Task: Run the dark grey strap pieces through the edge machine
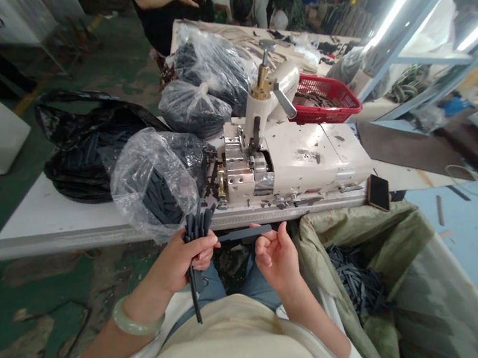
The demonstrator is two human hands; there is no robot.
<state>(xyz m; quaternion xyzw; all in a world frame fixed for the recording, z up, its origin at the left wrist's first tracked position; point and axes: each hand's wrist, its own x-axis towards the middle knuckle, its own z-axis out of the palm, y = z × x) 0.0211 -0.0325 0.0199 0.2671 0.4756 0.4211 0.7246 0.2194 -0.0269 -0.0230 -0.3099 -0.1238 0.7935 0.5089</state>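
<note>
My left hand [190,256] is closed around a bundle of narrow dark strips [198,225], whose ends stick out above and below the fist. One more flat dark strip [244,233] spans the gap from the left fingers to my right hand [277,256]. The fingers of the right hand are curled at that strip's far end, with one fingertip showing behind it and the thumb raised apart. Just beyond both hands stands a cream bench machine [311,154] with metal rollers and a brass-collared post. A clear plastic bag [129,176] of similar strips lies open left of it.
A black bag [62,140] of strips sits farther left, with tied clear bags [195,110] behind. At right, a green cloth-lined bin [318,226] holds strips. A phone [378,192] lies at the table edge; a red basket [322,118] is behind the machine. Other people are beyond.
</note>
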